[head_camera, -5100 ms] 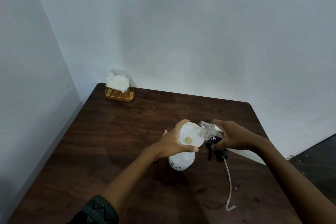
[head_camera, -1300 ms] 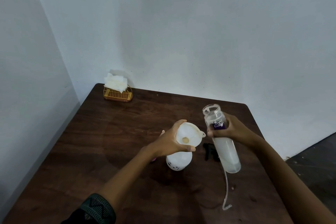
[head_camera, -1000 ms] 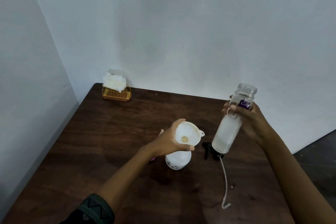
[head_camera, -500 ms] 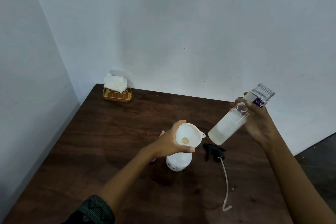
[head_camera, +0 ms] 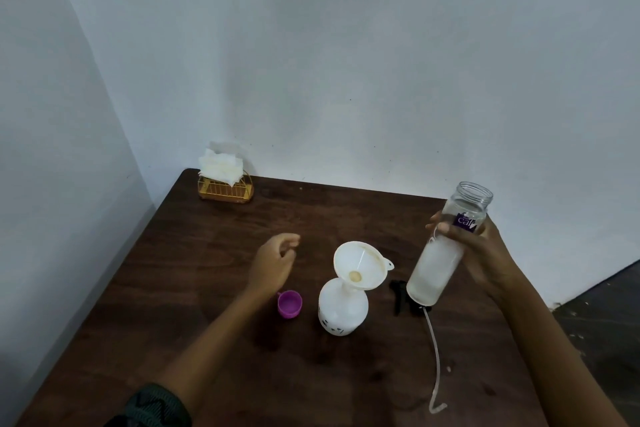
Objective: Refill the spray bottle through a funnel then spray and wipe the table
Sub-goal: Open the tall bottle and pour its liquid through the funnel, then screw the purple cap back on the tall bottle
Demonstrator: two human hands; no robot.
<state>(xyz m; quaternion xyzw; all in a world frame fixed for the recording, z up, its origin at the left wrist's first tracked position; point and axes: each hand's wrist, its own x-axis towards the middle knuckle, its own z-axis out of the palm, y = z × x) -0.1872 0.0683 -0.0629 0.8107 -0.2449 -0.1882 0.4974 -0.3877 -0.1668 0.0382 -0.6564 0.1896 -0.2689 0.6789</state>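
A white spray bottle (head_camera: 343,308) stands mid-table with a white funnel (head_camera: 360,265) seated in its neck. My right hand (head_camera: 481,246) grips a clear refill bottle (head_camera: 446,246) with a purple label, held nearly upright to the right of the funnel, cloudy liquid in its lower part. My left hand (head_camera: 273,262) hovers left of the funnel, fingers loosely curled, holding nothing. A purple cap (head_camera: 289,303) lies left of the spray bottle. The black trigger head (head_camera: 401,295) with its clear tube (head_camera: 434,357) lies on the table to the right.
The dark wooden table (head_camera: 214,288) sits in a corner between two white walls. A gold wire holder with white napkins (head_camera: 223,177) stands at the far left corner. The table's right edge drops to dark floor (head_camera: 606,315).
My left hand has let go of the funnel and moved left, uncovering the purple cap. The refill bottle, tilted to pour 5 s ago, has swung upright to the right.
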